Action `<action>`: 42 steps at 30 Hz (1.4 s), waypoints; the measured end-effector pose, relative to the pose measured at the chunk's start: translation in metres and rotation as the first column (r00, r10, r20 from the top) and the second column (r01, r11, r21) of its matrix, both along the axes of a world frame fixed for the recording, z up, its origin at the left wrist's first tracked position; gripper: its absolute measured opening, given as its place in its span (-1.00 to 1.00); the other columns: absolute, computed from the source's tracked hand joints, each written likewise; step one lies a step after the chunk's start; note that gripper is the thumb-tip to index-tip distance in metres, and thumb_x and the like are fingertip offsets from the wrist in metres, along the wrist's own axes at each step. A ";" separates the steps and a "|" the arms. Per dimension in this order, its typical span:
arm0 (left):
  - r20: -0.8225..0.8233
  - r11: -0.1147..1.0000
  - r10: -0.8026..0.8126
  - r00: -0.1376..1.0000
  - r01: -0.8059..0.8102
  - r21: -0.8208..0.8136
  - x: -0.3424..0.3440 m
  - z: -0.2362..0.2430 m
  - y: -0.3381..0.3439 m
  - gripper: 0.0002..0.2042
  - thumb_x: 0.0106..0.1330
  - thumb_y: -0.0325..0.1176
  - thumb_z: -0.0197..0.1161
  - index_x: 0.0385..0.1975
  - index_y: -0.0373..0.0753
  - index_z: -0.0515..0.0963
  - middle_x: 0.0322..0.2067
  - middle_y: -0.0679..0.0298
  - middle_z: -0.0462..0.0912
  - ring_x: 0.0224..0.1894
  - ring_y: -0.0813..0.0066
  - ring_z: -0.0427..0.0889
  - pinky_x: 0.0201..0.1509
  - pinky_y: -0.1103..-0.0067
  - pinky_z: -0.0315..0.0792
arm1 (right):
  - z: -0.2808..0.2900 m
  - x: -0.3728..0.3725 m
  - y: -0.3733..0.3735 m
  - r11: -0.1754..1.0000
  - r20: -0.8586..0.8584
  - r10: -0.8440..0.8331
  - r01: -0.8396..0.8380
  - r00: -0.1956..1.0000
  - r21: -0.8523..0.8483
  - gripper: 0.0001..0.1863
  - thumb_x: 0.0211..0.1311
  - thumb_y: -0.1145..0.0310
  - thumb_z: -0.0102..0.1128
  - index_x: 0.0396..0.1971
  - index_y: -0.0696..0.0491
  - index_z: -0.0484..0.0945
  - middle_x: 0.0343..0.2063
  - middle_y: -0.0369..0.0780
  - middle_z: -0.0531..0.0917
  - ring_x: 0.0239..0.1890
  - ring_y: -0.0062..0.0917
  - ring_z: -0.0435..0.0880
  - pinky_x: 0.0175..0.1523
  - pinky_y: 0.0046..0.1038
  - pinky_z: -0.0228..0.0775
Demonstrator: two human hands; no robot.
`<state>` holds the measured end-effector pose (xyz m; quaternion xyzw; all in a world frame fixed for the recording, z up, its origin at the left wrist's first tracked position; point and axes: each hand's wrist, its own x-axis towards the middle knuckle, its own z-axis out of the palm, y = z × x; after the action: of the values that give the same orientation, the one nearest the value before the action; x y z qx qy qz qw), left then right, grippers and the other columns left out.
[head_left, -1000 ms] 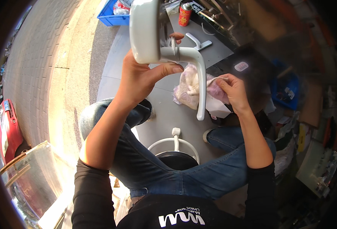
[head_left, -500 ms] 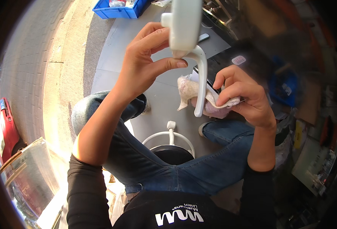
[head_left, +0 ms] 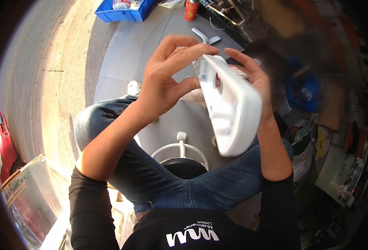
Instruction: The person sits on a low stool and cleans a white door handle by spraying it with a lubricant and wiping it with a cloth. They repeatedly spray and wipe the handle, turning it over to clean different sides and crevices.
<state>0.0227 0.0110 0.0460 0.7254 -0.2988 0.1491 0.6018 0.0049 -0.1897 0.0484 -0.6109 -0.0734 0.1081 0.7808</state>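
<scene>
A white moulded handle fitting (head_left: 247, 106) is held tilted in front of my chest, its broad end toward me and an opening in its side. My left hand (head_left: 163, 77) pinches its upper left end between thumb and fingers. Behind it is my right hand (head_left: 262, 85), partly hidden, with its index finger stretched out. A pale, worn rag (head_left: 239, 73) is bunched in the right hand against the back of the fitting. More of the rag (head_left: 194, 96) hangs below my left thumb. How the right fingers touch the fitting is hidden.
A blue bin (head_left: 121, 16) and a red can (head_left: 191, 10) stand at the far side of the grey surface (head_left: 121, 62). Near them lie a white lever (head_left: 198, 35) and a grey bar (head_left: 213, 40). A white metal ring (head_left: 159, 151) shows between my legs. Clutter lines the right.
The white fitting has been turned and lowered, so its broad end now points toward me. My right hand has moved left and up, behind it, with the rag.
</scene>
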 end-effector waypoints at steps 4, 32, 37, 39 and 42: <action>0.174 0.998 0.037 0.984 -0.027 -0.060 -0.007 -0.008 -0.003 -0.54 -0.17 -0.66 0.30 -0.15 -0.25 0.55 -0.18 0.18 0.38 -0.01 0.22 0.52 0.05 0.35 0.50 | 0.001 -0.005 0.005 0.998 0.070 0.064 -0.062 0.996 -0.028 -0.54 0.23 0.44 0.06 0.12 0.23 0.29 -0.17 -0.15 0.57 -0.22 -0.64 0.58 -0.10 -0.64 0.43; 0.481 0.995 0.069 0.874 -0.093 0.026 -0.012 -0.004 -0.012 -0.58 -0.18 -0.49 0.39 -0.19 -0.16 0.60 -0.24 0.20 0.47 -0.15 0.27 0.58 -0.10 0.50 0.53 | 0.015 -0.017 0.005 0.985 0.152 0.006 0.020 0.988 -0.170 -0.59 0.22 0.43 0.07 0.06 0.22 0.36 -0.16 -0.20 0.56 -0.12 -0.65 0.52 -0.03 -0.63 0.36; 0.283 0.996 0.084 0.955 -0.085 -0.010 -0.018 -0.001 -0.011 -0.57 -0.18 -0.53 0.38 -0.19 -0.21 0.59 -0.25 0.19 0.45 -0.17 0.23 0.59 0.00 0.43 0.50 | 0.018 -0.012 0.001 0.993 0.068 0.067 -0.060 0.995 -0.101 -0.57 0.17 0.54 0.09 0.08 0.21 0.34 -0.15 -0.19 0.56 -0.10 -0.59 0.54 -0.03 -0.59 0.41; 0.236 0.996 0.075 0.969 -0.061 -0.066 -0.015 -0.007 -0.011 -0.56 -0.19 -0.56 0.37 -0.17 -0.24 0.57 -0.12 0.11 0.42 -0.16 0.29 0.57 -0.03 0.43 0.51 | 0.011 -0.018 0.002 0.998 0.029 0.057 -0.057 0.998 0.015 -0.56 0.16 0.57 0.09 0.08 0.21 0.34 -0.14 -0.19 0.56 -0.09 -0.55 0.56 0.00 -0.57 0.42; 0.251 0.998 0.025 0.968 -0.011 -0.056 -0.011 -0.007 -0.011 -0.55 -0.21 -0.55 0.39 -0.18 -0.22 0.59 -0.08 0.10 0.42 -0.19 0.34 0.56 -0.07 0.48 0.52 | 0.013 -0.017 0.000 0.997 0.053 0.046 -0.043 0.998 -0.058 -0.57 0.15 0.60 0.08 0.06 0.20 0.36 -0.14 -0.19 0.55 -0.10 -0.54 0.57 0.01 -0.56 0.43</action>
<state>0.0112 -0.0002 0.0390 0.6867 -0.3620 0.2533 0.5772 -0.0124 -0.1894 0.0609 -0.6339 -0.1051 0.1108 0.7582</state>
